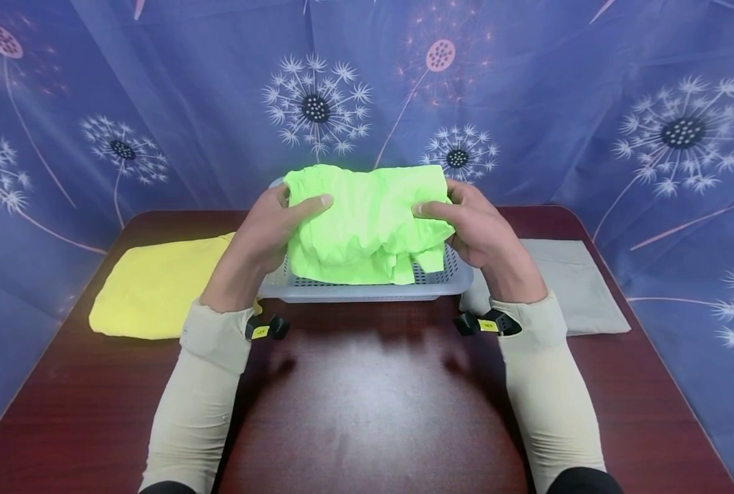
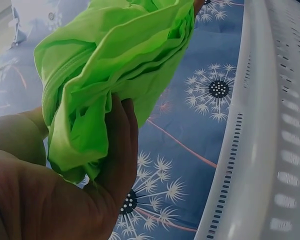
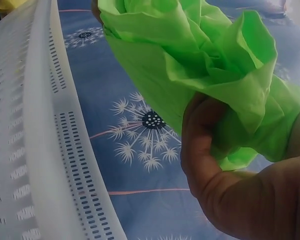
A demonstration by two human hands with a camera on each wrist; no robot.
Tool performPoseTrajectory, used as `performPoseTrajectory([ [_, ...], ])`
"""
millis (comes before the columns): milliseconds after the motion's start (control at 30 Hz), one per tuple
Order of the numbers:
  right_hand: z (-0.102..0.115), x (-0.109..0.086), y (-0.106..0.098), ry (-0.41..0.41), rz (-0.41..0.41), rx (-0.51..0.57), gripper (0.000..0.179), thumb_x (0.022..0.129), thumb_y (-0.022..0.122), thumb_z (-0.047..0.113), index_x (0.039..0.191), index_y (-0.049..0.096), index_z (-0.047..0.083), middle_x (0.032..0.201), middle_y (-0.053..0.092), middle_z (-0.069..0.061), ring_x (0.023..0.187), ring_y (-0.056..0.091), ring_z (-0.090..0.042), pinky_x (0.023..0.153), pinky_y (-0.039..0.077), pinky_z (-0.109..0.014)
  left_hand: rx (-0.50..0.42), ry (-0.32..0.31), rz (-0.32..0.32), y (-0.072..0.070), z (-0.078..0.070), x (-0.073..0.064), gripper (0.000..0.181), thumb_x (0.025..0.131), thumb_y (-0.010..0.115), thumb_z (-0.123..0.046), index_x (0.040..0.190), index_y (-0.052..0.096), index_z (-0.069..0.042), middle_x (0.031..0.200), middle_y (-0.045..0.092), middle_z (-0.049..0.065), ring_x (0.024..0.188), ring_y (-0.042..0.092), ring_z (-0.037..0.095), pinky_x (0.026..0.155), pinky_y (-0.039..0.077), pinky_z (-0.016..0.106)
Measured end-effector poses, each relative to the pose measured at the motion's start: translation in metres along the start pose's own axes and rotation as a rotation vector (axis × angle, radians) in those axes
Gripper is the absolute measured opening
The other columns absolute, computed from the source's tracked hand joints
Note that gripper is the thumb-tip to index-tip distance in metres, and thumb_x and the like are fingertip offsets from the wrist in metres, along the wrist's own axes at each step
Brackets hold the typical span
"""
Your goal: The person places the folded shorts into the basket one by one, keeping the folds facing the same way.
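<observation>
A bright green folded garment point(image 1: 367, 219) is held up over a white plastic basket point(image 1: 361, 293). My left hand point(image 1: 269, 223) grips its left end, thumb on top and fingers underneath. At the other end my right hand point(image 1: 479, 223) grips the cloth the same way. In the left wrist view the garment point(image 2: 115, 65) shows stacked layers and a stitched hem, with the left hand point(image 2: 65, 190) curled round it. From the right wrist, loose folds of the garment point(image 3: 190, 50) bulge above the right hand point(image 3: 230, 185). Cloth hides much of the basket's inside.
Folded yellow cloth point(image 1: 157, 288) lies on the brown table point(image 1: 367, 412) left of the basket, partly behind my left forearm. Folded grey cloth point(image 1: 571, 288) lies to the right, behind the right forearm. A blue dandelion-print curtain point(image 1: 206, 103) hangs behind the table.
</observation>
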State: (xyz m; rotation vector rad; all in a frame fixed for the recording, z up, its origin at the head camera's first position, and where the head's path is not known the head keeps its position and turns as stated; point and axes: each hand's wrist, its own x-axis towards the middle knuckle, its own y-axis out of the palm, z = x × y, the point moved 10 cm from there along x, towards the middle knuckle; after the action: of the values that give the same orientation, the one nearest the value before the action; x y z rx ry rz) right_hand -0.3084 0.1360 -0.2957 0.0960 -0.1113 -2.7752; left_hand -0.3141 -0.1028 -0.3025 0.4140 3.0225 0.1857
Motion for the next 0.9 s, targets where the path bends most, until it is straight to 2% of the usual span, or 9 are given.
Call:
performPoseTrajectory([
  [167,-0.002,0.004,-0.002,0.015,-0.019,-0.003,0.031,0.102,0.062,0.007,0.133,0.057,0.005,0.111,0.062,-0.009,0.084,0.068,-0.019,0.065,0.058,-0.029,-0.026,0.001,0.002,0.001,0.0,0.005,0.04,0.102,0.072,-0.019,0.136,0.057,-0.006,0.119,0.066,0.015,0.093,0.074,0.025,0.08,0.065,0.045],
  [400,-0.004,0.013,-0.002,0.031,-0.012,0.032,0.034,0.103,0.063,0.009,0.136,0.054,0.005,0.109,0.065,-0.009,0.088,0.07,-0.018,0.069,0.06,-0.029,-0.053,0.024,0.005,-0.002,0.003,0.012,0.041,0.103,0.07,-0.015,0.139,0.054,-0.004,0.121,0.066,0.017,0.094,0.075,0.024,0.08,0.065,0.043],
  [667,-0.011,0.022,-0.004,0.044,-0.019,0.056,0.028,0.102,0.063,0.008,0.128,0.056,0.004,0.102,0.066,-0.007,0.082,0.071,-0.015,0.066,0.061,-0.028,-0.032,0.016,-0.013,-0.006,0.009,0.018,0.04,0.104,0.069,-0.017,0.14,0.054,-0.005,0.123,0.066,0.017,0.097,0.074,0.024,0.082,0.064,0.041],
  [900,-0.017,0.026,-0.007,0.045,-0.033,0.049,0.028,0.103,0.063,0.008,0.13,0.058,0.004,0.102,0.067,-0.007,0.081,0.071,-0.015,0.065,0.061,-0.028,-0.009,-0.002,-0.024,-0.009,0.016,0.023,0.042,0.104,0.07,-0.018,0.141,0.053,-0.007,0.126,0.067,0.015,0.1,0.073,0.022,0.084,0.064,0.037],
])
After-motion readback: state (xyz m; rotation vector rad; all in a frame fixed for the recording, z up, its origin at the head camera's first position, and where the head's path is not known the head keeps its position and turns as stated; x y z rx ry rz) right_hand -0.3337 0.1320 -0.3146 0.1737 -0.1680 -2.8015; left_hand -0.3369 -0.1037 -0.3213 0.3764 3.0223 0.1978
